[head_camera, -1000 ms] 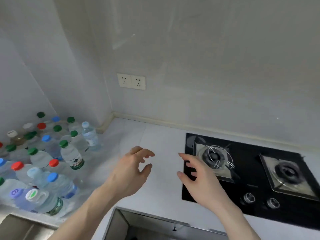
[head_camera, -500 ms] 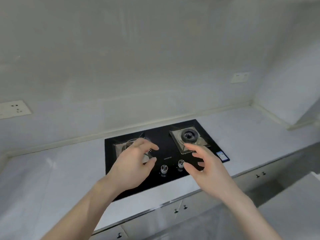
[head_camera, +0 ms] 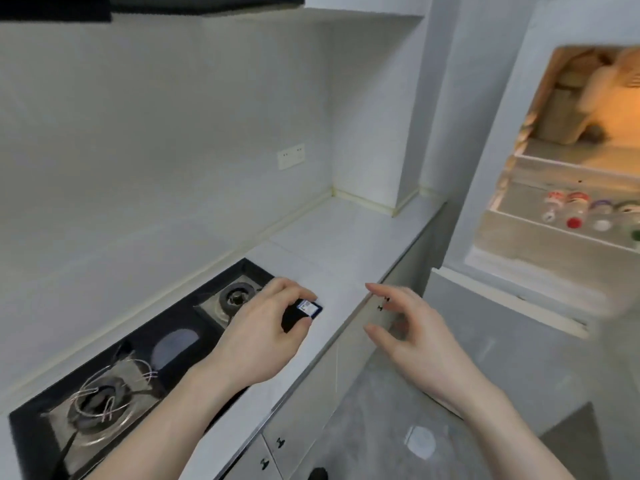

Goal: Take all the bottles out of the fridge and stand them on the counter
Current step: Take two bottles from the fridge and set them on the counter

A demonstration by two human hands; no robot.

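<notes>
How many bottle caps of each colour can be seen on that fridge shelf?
Counts are rough, since the fridge shelf is blurred.
Red caps: 1
White caps: 1
Green caps: 1, cut by the frame edge
Total: 3 clear caps; other bottles' caps cannot be told.

Blurred fridge, cropped stove, half-covered burner

The fridge (head_camera: 540,188) runs off the right edge, and its lit upper shelf is a smear of tan shapes that cannot be told apart. The bottles (head_camera: 575,211) on the lower shelf are blurred, labels unreadable, the rightmost cut by the frame. The left hand (head_camera: 256,337) covers part of the stove (head_camera: 180,344), whose near corner leaves the picture. Both forearms are cut off at the bottom.
</notes>
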